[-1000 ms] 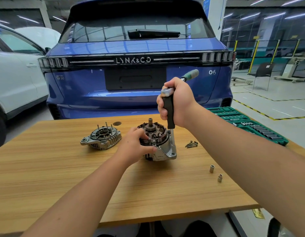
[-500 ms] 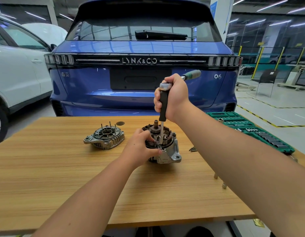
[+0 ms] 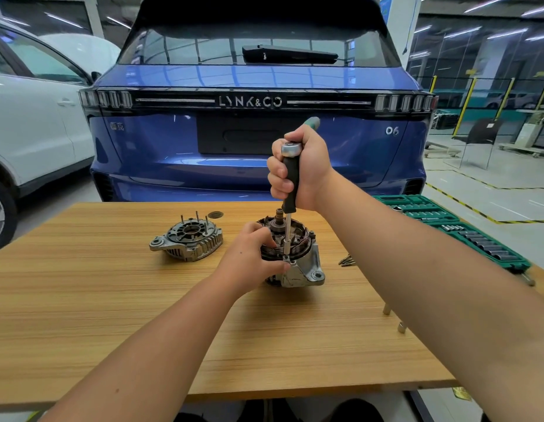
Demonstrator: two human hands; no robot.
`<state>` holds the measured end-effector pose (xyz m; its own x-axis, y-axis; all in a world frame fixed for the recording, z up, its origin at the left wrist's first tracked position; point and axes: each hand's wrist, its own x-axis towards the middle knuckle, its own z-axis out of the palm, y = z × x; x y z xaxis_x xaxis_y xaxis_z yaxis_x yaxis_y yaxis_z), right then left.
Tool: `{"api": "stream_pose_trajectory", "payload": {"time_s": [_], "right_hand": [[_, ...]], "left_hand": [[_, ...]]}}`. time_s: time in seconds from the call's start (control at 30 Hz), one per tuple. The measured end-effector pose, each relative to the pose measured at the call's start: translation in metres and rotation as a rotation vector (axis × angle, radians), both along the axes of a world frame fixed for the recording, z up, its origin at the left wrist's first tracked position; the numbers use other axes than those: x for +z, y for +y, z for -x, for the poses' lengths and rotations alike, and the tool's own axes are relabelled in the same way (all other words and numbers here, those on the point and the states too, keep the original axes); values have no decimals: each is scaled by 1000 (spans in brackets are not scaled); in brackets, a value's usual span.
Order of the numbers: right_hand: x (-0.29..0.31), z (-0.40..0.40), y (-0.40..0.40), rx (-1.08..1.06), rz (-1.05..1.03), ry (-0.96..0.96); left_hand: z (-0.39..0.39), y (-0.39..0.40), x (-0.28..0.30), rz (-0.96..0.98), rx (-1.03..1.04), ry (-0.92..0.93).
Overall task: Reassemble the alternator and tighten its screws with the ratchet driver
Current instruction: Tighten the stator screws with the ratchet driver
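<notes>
Fingers of the right hand [image 3: 304,169] wrap the ratchet driver [image 3: 290,184]; left hand [image 3: 252,260] grips the alternator [image 3: 298,263]. Cover [image 3: 188,239] beside it, socket case [image 3: 453,226] at the table's [image 3: 81,300] right edge.

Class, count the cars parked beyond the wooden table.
2: a blue car directly behind the table, and a white car at the left edge, partly cut off. Others may be out of view.
</notes>
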<state>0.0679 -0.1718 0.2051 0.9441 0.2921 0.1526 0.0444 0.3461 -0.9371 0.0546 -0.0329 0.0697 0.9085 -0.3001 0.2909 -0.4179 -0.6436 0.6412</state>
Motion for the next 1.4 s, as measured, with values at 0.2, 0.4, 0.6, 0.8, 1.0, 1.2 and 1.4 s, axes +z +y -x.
{"api": "stream_pose_trajectory", "payload": {"time_s": [0.2,0.4,0.6,0.8,1.0,1.2,1.4], "right_hand": [[-3,-5,3,28,-19,-21],[-7,-4,-4,-18,-51,-78],[-12,-1,-9,-26,-89,-128],[-12,1,-12,-47,-117,-117],[-12,2,-12,-57,-130,-96],[-14,2,-13,-75,-146,-93],[-11,4,-8,-132,-106,-189]], "left_hand": [[0,-4,4,-121,42,-110],[-1,-10,1,-138,91,-135],[3,-12,-3,-62,59,-116],[5,-13,-5,-19,73,-86],[6,-14,-4,-5,84,-99],[3,-8,-1,-57,53,-116],[3,-3,2,-85,22,-122]]}}
